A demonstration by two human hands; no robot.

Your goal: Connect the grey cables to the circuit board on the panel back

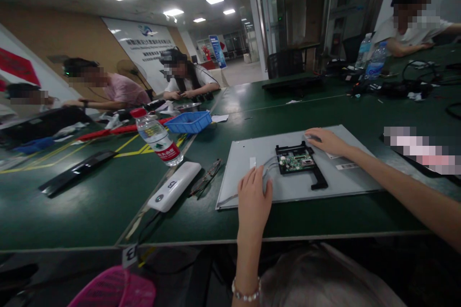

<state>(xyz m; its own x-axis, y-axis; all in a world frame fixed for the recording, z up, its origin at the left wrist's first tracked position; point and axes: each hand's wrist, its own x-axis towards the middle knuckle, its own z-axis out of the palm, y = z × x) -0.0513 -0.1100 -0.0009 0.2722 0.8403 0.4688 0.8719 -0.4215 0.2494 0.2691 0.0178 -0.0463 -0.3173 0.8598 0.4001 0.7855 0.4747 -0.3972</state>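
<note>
A flat grey panel, like the back of a display screen, lies on the green table in front of me. On it sits a green circuit board in a black plastic bracket, with grey cables leading off to the left. My left hand rests over the panel's left part beside the cables, fingers stretched and thumb apart. My right hand lies on the panel's far right part, close to the bracket's upper corner. Its fingers are extended, and the fingertips are partly hidden.
Left of the panel are glasses, a white power bank with a cable, and a water bottle. Beyond stands a blue tray. A phone-like object lies right. Several people sit around; a pink basket is below.
</note>
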